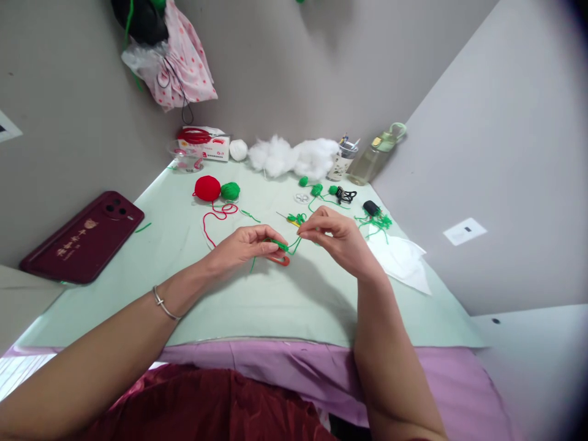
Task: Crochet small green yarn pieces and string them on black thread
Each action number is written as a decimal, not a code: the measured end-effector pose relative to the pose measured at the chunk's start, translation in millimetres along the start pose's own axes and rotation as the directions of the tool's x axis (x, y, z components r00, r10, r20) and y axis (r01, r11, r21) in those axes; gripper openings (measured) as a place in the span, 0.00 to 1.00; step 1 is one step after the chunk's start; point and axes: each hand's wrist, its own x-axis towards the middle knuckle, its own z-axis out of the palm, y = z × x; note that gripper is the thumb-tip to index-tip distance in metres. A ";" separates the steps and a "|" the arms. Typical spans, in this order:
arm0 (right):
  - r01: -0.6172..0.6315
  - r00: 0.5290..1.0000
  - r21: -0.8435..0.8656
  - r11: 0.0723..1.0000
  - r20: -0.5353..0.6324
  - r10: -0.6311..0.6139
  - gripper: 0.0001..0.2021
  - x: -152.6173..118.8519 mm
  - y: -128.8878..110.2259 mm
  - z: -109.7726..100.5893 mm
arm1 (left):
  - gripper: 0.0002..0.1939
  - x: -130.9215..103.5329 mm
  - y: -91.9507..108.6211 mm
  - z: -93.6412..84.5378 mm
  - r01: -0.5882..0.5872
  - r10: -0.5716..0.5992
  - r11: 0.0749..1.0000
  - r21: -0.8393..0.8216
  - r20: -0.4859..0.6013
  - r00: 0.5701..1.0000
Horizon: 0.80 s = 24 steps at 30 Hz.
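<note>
Hands meet over a pale green table (275,312): the left hand (250,245) pinches a small green crocheted piece (280,246), while the right hand (333,233), fingertips closed, grips something too small to identify. Beyond the piece, to its left, sits a red yarn ball (207,188).

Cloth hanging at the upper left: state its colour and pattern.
The hanging cloth is pale pink with red dots, best seen in the head view.

On table (257,312), stuffing (275,158) btwn box (215,147) & cup (341,164) at back, bottle (373,160) back R, phone (82,237) far L
</note>
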 end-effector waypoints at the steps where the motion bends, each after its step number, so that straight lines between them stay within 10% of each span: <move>1: 0.008 1.000 -0.027 1.000 0.024 -0.007 0.04 -0.4 -0.5 0.9 | 0.11 0.1 0.0 0.0 -0.001 0.001 1.000 -0.002 0.000 1.000; 24: 0.083 0.984 -0.193 0.978 0.174 -0.049 0.06 -0.8 0.8 3.2 | 0.12 0.5 -4.8 -2.7 -0.019 0.019 0.999 0.035 0.016 1.000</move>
